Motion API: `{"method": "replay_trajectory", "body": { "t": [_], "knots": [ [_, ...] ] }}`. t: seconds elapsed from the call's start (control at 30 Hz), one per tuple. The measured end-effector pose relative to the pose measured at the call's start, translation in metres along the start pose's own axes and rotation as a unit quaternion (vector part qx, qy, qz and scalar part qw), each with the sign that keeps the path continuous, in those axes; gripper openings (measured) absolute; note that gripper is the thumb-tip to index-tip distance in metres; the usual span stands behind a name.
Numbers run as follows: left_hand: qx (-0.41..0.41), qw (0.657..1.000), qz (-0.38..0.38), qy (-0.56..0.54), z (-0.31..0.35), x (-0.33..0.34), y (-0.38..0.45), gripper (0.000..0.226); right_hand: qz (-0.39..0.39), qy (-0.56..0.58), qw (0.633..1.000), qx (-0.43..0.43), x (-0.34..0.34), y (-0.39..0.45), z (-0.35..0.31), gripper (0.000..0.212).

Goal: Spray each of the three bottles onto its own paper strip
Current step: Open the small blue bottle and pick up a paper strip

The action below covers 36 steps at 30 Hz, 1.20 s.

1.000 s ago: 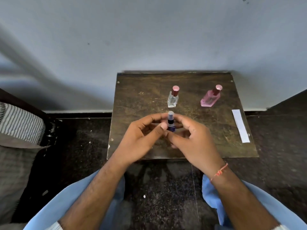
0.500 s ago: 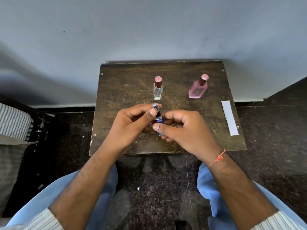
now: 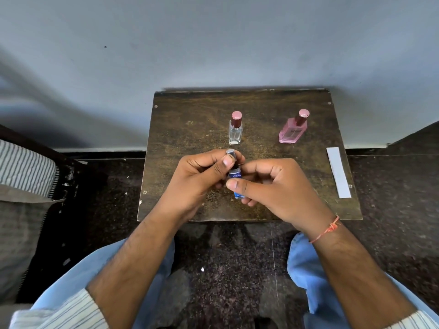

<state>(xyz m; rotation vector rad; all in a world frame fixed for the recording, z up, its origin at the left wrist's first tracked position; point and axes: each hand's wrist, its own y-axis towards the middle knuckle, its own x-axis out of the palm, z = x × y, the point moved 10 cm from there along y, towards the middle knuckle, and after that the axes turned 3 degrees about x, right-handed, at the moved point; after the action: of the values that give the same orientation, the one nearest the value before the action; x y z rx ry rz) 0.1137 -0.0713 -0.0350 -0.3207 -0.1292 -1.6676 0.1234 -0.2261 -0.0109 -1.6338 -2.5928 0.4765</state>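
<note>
A small blue bottle (image 3: 235, 176) is held above the near middle of the dark wooden table (image 3: 190, 129). My right hand (image 3: 278, 188) grips its body. My left hand (image 3: 202, 179) pinches its grey cap (image 3: 231, 153) between thumb and fingers. A clear bottle with a dark red cap (image 3: 235, 129) stands upright behind the hands. Further right stands a pink bottle with a pink cap (image 3: 293, 129). One white paper strip (image 3: 338, 175) lies flat near the table's right edge.
The table stands against a pale wall (image 3: 213, 43) on a dark speckled floor (image 3: 225, 269). A striped cushion or seat (image 3: 23, 172) sits at the left. My knees in light blue trousers (image 3: 306, 252) are below the table's front edge.
The blue bottle has tilted towards me and come lower. My left fingers have shifted onto its cap while the right hand took the body. The camera view has moved.
</note>
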Motion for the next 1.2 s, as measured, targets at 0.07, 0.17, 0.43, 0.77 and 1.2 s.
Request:
{"method": "replay_trajectory", "body": {
  "t": [0.07, 0.17, 0.43, 0.77, 1.2],
  "knots": [
    [-0.011, 0.999, -0.02, -0.033, -0.001, 0.003, -0.001, 0.031, -0.029, 0.032, 0.999, 0.013, 0.005, -0.001, 0.001, 0.011],
    [-0.011, 0.998, -0.03, -0.061, -0.001, 0.005, -0.001, 0.031, -0.053, 0.063, 0.996, 0.027, 0.009, -0.002, 0.003, 0.011],
    [-0.012, 0.999, 0.038, -0.017, -0.005, -0.004, 0.001, 0.021, 0.053, -0.063, 0.997, -0.007, -0.005, -0.002, 0.002, 0.013],
    [-0.027, 0.998, -0.002, -0.062, -0.007, 0.004, 0.0, 0.02, -0.011, 0.035, 0.998, 0.06, 0.0, -0.001, 0.014, 0.015],
    [0.001, 0.992, 0.113, -0.062, 0.001, -0.03, 0.007, 0.015, 0.154, -0.233, 0.959, -0.04, -0.007, -0.013, -0.006, 0.016]
  ]
}}
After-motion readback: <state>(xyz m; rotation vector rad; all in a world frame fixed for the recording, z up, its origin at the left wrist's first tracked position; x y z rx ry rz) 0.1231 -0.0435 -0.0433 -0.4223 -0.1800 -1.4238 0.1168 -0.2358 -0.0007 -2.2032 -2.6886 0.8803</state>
